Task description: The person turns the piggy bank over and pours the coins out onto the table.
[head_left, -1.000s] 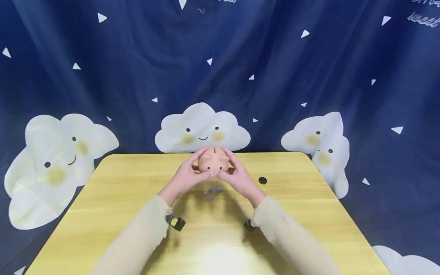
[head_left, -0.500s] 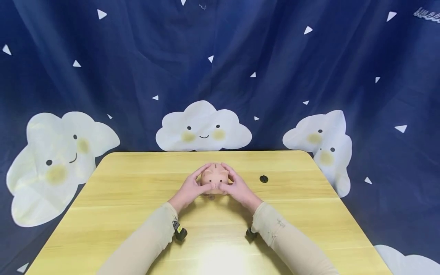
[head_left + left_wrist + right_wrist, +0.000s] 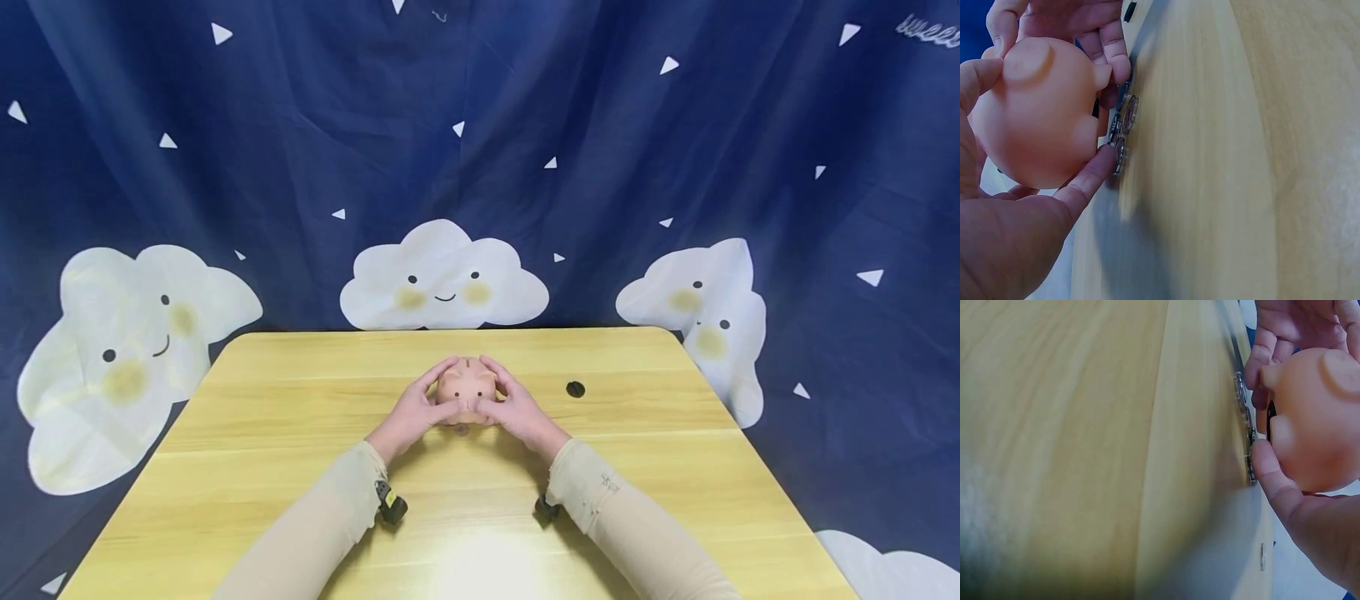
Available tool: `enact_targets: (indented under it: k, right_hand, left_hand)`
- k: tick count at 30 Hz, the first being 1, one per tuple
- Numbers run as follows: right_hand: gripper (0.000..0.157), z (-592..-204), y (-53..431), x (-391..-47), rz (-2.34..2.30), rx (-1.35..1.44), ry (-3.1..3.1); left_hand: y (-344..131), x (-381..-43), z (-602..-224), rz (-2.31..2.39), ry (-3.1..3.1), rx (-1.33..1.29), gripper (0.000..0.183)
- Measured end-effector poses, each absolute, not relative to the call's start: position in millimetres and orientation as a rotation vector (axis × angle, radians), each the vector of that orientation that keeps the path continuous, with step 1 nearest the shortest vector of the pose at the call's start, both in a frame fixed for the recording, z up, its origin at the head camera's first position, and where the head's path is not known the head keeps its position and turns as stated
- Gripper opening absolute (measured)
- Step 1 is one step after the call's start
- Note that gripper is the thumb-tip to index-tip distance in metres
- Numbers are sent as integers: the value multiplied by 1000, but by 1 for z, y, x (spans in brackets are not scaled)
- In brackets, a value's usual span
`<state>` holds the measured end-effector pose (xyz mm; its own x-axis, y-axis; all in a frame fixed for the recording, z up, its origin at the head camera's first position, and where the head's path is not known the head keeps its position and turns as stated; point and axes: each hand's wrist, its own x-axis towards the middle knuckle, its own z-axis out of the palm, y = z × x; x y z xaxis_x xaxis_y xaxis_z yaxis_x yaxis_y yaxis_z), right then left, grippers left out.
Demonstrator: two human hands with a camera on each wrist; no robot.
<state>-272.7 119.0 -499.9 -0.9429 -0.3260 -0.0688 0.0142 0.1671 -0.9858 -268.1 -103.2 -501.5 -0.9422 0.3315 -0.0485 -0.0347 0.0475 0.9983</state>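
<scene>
A pink piggy bank [image 3: 467, 385], upright with its coin slot on top, is held between my two hands, its face toward me. My left hand [image 3: 412, 414] grips its left side, thumb on the front by the snout. On the other side my right hand [image 3: 522, 414] holds it the same way. Several coins [image 3: 1125, 119] lie on the table close under its feet; the head view shows one coin [image 3: 462, 430] at its front, the others hidden. A dark spot [image 3: 1270, 415] shows on the underside between the feet.
A round black plug [image 3: 575, 389] lies on the wooden table [image 3: 300, 400] to the right of the piggy bank. Behind the table's far edge hangs a dark blue curtain [image 3: 480, 192] with cloud prints. Each wrist wears a small black camera [image 3: 392, 507].
Both hands have lowered the piggy bank toward the table, over the coins, which it now mostly covers in the head view. During the last half second it has barely moved.
</scene>
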Motion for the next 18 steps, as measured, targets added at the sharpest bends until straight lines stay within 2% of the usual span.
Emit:
enact_targets:
  k: [18]
  right_hand:
    - [86,-500,122,-275,-1836,-273,2162]
  left_hand:
    - [-105,-273,-504,1949,2053,308,88]
